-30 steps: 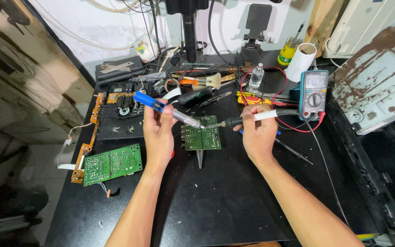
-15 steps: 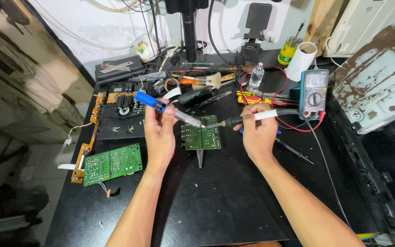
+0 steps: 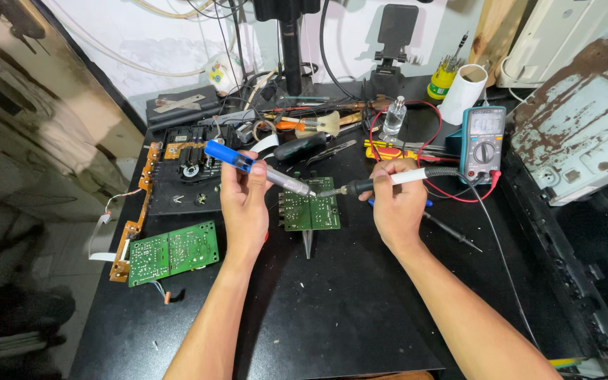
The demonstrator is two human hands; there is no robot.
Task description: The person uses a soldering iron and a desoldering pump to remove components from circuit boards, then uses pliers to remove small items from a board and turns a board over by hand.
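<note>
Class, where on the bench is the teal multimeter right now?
In the head view, the teal multimeter stands right of the right hand, below the white paper roll.

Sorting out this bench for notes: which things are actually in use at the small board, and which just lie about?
In use:
left hand with desoldering pump
right hand with soldering iron
small green board

Lying about:
larger green board
multimeter
brush
white roll
small clear bottle

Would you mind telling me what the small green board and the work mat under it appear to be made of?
The small green board looks like rigid laminate with a glossy green coating, dotted with shiny solder points. The work mat looks like matte black rubber or similar sheet: flat, dull, and faintly scuffed. I can't tell exactly which.
</note>
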